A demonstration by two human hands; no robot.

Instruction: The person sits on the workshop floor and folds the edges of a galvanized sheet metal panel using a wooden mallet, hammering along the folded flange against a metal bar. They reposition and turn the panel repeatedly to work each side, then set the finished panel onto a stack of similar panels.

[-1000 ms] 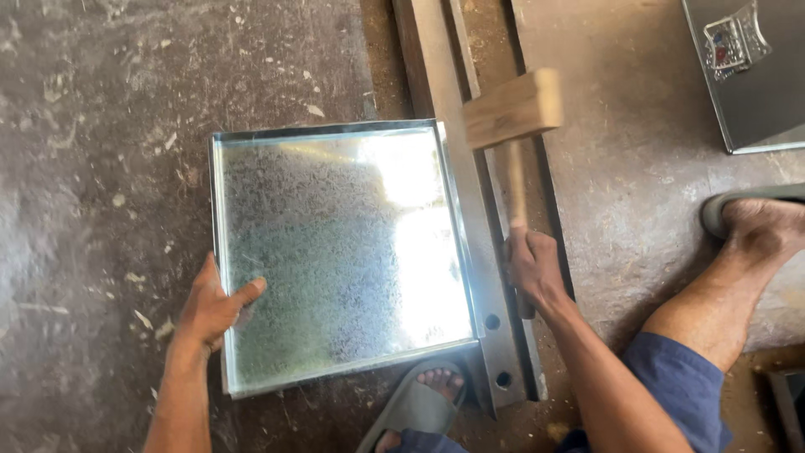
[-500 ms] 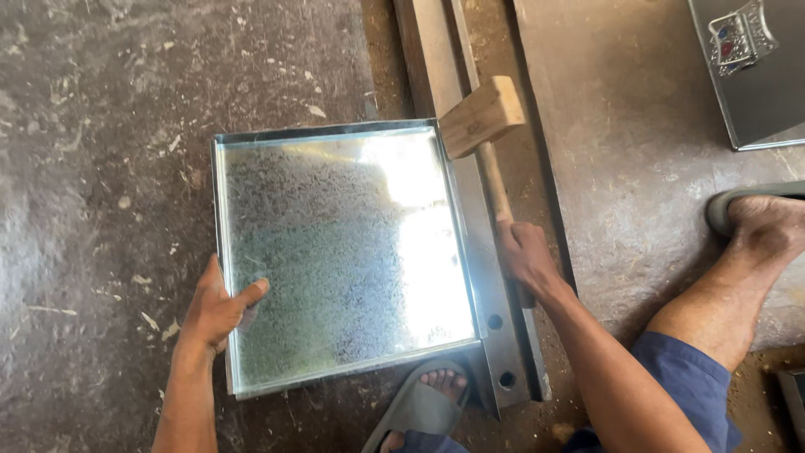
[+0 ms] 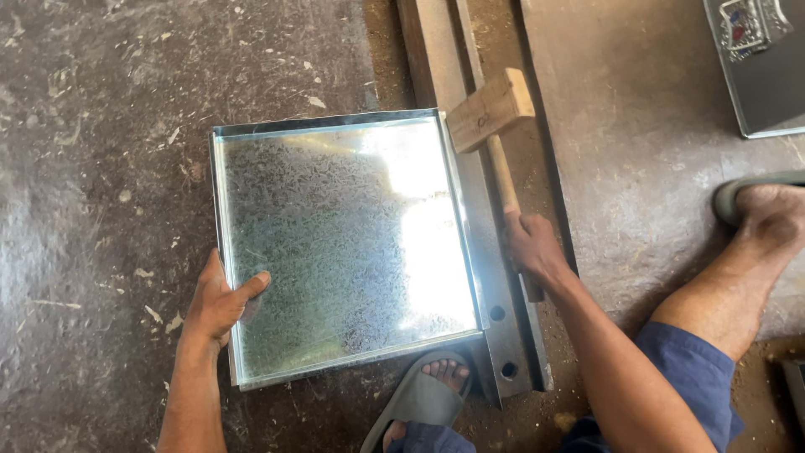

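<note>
A square tray of shiny galvanised sheet metal with low turned-up edges lies on the floor, its right edge against a long steel angle bar. My left hand grips the tray's left edge, thumb on the inside face. My right hand holds the handle of a wooden mallet. The mallet's head hovers at the tray's top right corner, over the bar.
The floor is rough, stained concrete with scattered chips. A foot in a grey sandal presses at the tray's near edge. My other bare foot rests on a sandal at right. A dark metal box sits top right.
The mallet head swung left from over the bar toward the tray's top right corner, then lifted slightly again. My left hand kept its grip on the tray.
</note>
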